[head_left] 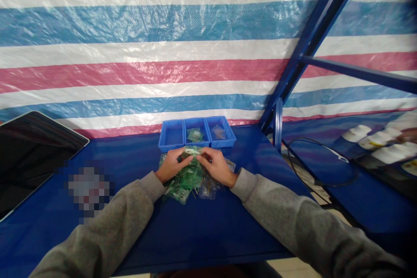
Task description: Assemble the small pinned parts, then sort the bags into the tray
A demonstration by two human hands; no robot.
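My left hand [171, 164] and my right hand [217, 165] meet over a pile of small plastic bags [185, 180] on the blue table. Between their thumbs and fingers they pinch a small green-tinted plastic bag [193, 151], one hand at each side of it. Green bags lie mostly on the left of the pile, while clear bags [207, 189] with thin metal-looking pieces show at its right. Just beyond the hands stand three joined blue bins: a left bin [171, 144] with nothing visible in it, a middle bin [197, 143] with a green bag, and a right bin [223, 143] with a clear bag.
A dark-screened panel [29, 152] lies at the left, near a blurred-out patch [89, 186] on the table [202, 230]. Blue metal framing [293, 69] rises at the right. Beyond it are a black cable [321, 182] and several white-capped containers [358, 132]. Striped sheeting [146, 71] hangs behind.
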